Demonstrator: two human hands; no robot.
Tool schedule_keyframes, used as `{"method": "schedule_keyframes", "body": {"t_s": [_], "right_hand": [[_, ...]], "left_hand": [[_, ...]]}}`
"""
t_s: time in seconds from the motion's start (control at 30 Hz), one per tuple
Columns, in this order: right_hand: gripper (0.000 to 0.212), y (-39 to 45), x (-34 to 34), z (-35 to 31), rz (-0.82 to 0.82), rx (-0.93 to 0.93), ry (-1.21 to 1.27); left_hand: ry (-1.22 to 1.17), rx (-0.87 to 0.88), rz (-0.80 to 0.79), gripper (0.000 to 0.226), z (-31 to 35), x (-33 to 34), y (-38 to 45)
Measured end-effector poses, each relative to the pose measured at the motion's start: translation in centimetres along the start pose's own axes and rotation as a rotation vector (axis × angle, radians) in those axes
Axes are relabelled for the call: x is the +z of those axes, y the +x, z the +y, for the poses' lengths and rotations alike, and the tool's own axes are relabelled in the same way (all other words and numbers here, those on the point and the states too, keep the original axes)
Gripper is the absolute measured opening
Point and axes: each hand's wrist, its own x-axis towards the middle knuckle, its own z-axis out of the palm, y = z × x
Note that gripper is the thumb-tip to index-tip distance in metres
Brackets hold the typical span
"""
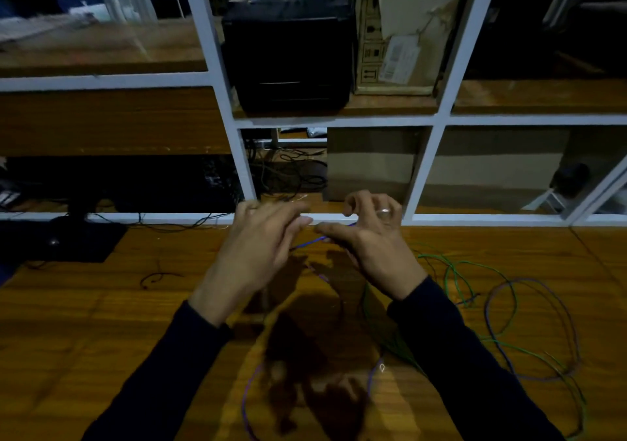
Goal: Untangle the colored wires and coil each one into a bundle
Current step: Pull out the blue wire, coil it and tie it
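Both my hands are raised over the wooden table (101,322) near its far edge. My left hand (258,250) and my right hand (369,240) face each other, and a short stretch of purple wire (307,244) runs between their fingertips. My right hand, with a ring on one finger, pinches that wire; my left hand's fingers are blurred where they meet it. More purple wire lies in large loops (529,322) at the right and trails down near the front edge (246,403). A green wire (454,271) loops on the table at the right, crossing the purple one.
A white-framed glass partition (420,169) stands just behind the table's far edge. A black monitor stand (64,237) with thin black cables sits at the far left. A short dark wire piece (156,277) lies left of my hands. Behind the glass are a black box and cartons.
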Motion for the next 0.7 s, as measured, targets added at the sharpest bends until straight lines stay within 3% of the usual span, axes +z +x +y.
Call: {"method": "schedule_keyframes", "body": {"t_s": [0.07, 0.17, 0.27, 0.37, 0.47, 0.6, 0.7], "right_hand": [[0.043, 0.4, -0.4, 0.3, 0.157, 0.011, -0.082], [0.037, 0.9, 0.3, -0.1, 0.287, 0.141, 0.074], [0.042, 0.9, 0.7, -1.7, 0.264, 0.321, 0.535], [0.049, 0.1, 0.9, -4.3, 0.197, 0.644, 1.105], [0.043, -1.5, 2.0, -7.0, 0.044, 0.824, 1.535], [0.044, -3.0, 3.4, -8.0, -0.028, 0.688, 1.554], [0.025, -3.1, 3.2, -7.2, 0.023, 0.595, 1.49]], "left_hand": [[-0.274, -0.065, -0.165, 0.031, -0.1, -0.3, 0.5], [-0.708, -0.207, -0.195, 0.017, 1.2, 0.1, 0.6], [-0.952, -0.329, -0.145, 0.013, 2.4, 1.4, 0.8], [-1.162, -0.504, 0.004, 0.008, 3.1, 2.5, 1.1], [-1.36, -0.725, 0.118, 0.014, 3.2, 2.9, 1.1], [-1.416, -0.852, 0.186, 0.026, 2.6, 3.2, 0.9], [-1.302, -0.83, 0.238, 0.033, 2.2, 3.4, 0.8]]}}
